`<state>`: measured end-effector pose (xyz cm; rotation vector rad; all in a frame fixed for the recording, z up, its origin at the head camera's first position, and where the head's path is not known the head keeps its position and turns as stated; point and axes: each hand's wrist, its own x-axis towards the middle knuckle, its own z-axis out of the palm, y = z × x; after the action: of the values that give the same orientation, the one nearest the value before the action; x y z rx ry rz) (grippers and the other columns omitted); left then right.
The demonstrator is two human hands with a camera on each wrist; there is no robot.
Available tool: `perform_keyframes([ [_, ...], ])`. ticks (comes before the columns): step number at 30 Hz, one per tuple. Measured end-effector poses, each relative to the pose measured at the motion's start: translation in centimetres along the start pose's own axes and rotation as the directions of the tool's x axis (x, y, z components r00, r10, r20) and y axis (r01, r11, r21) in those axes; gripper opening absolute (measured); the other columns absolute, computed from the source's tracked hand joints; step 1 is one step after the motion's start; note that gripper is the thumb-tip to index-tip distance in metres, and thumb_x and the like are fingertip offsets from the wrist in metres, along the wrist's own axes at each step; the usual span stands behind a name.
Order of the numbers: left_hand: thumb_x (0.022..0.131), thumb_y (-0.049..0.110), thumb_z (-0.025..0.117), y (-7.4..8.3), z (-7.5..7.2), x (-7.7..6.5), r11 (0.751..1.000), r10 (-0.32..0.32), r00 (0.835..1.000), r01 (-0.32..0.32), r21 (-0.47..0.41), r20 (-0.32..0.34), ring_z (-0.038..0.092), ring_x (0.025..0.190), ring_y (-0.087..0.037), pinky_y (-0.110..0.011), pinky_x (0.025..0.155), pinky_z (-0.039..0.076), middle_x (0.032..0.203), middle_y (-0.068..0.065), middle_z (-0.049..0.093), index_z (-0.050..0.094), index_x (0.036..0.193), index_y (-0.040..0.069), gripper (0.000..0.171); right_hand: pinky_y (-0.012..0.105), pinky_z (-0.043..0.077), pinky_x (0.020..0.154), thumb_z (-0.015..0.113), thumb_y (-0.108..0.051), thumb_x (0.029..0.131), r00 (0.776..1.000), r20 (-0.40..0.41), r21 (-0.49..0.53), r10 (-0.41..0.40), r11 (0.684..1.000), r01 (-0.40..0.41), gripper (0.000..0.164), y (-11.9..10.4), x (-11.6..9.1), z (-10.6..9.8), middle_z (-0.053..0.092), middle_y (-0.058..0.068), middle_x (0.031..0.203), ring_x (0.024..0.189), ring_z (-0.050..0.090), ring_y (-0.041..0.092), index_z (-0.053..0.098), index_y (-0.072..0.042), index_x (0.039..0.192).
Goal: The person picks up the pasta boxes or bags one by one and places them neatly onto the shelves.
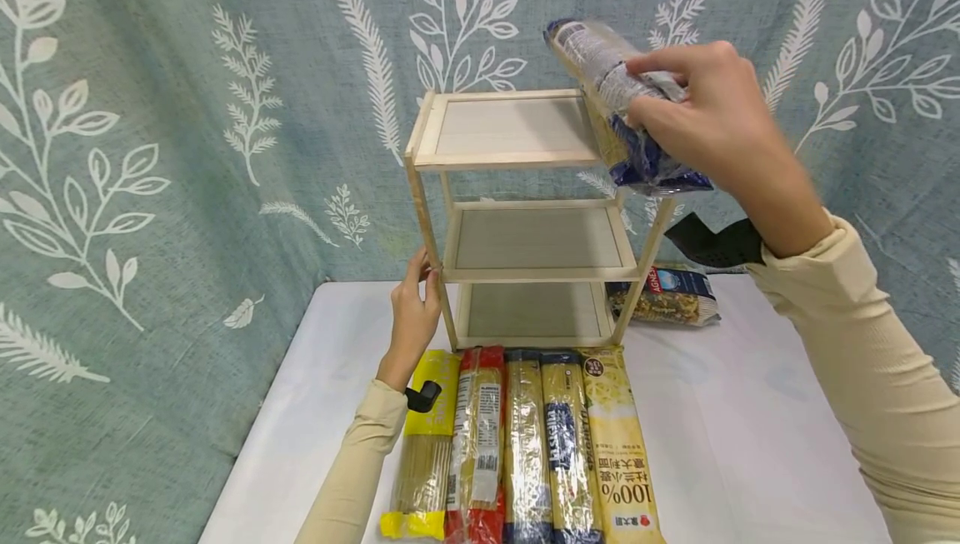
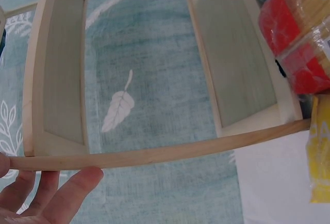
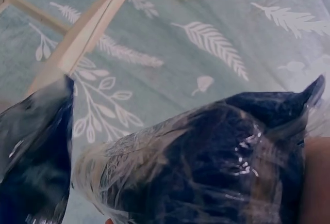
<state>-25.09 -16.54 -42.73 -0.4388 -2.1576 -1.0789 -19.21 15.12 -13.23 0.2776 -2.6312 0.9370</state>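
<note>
A three-tier wooden shelf rack [image 1: 536, 275] stands at the back of the table. My left hand [image 1: 415, 315] holds its left front post [image 2: 149, 156], thumb and fingers on opposite sides of the wood. Up beside the right end of the top tier, my right hand [image 1: 708, 115] grips a clear plastic pasta packet [image 1: 600, 57] with dark blue ends, thumb and fingers pinching the wrapper. The packet tilts, its far end raised to the left. Crinkled blue wrapper [image 3: 221, 157] fills much of the right wrist view, and another blue wrapper end [image 3: 38, 157] shows at left.
Several long pasta packets lie side by side before the rack, from a yellow one [image 1: 431, 452] and a red one [image 1: 480, 444] to a cream-yellow one [image 1: 622, 444]. An AGNESI bag [image 1: 671, 298] lies behind the rack's right leg. A patterned teal curtain [image 1: 300, 111] hangs behind.
</note>
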Motion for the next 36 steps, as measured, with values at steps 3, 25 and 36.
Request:
perform_keyframes([
  [3, 0.099, 0.008, 0.049, -0.1, 0.0, 0.0, 1.000, -0.001, 1.000, 0.001, 0.005, 0.000, 0.063, 0.095, -0.035, -0.047, 0.077, 0.053, 0.114, -0.023, 0.063, 0.044, 0.137, -0.001, 0.039, 0.030, 0.031, 0.051, 0.051, -0.019, 0.087, 1.000, 0.026, -0.025, 0.007, 1.000, -0.006, 0.050, -0.6, 1.0, 0.7, 0.041, 0.010, 0.143, 0.074, 0.043, 0.021, 0.054, -0.021, 0.137],
  [25, 0.100, 0.011, 0.047, -0.2, 0.0, 0.2, 1.000, -0.005, 1.000, 0.005, 0.001, 0.008, 0.062, 0.097, -0.036, -0.049, 0.082, 0.051, 0.116, -0.025, 0.061, 0.044, 0.136, -0.001, 0.038, 0.038, 0.039, 0.059, 0.037, -0.011, 0.090, 0.998, 0.066, -0.182, -0.013, 0.983, 0.025, 0.036, -2.0, 4.7, 7.1, 0.057, 0.021, 0.110, 0.078, 0.046, 0.027, 0.063, -0.001, 0.113],
  [36, 0.100, 0.011, 0.047, -0.2, -0.1, -0.1, 1.000, -0.009, 1.000, 0.009, 0.007, 0.006, 0.063, 0.097, -0.036, -0.047, 0.082, 0.051, 0.115, -0.025, 0.062, 0.044, 0.136, 0.000, 0.038, 0.059, 0.041, 0.087, 0.035, -0.019, 0.090, 0.994, 0.086, -0.342, 0.061, 0.939, -0.028, 0.023, -2.7, 4.7, 8.2, 0.044, 0.031, 0.125, 0.110, 0.047, 0.044, 0.051, -0.002, 0.087],
])
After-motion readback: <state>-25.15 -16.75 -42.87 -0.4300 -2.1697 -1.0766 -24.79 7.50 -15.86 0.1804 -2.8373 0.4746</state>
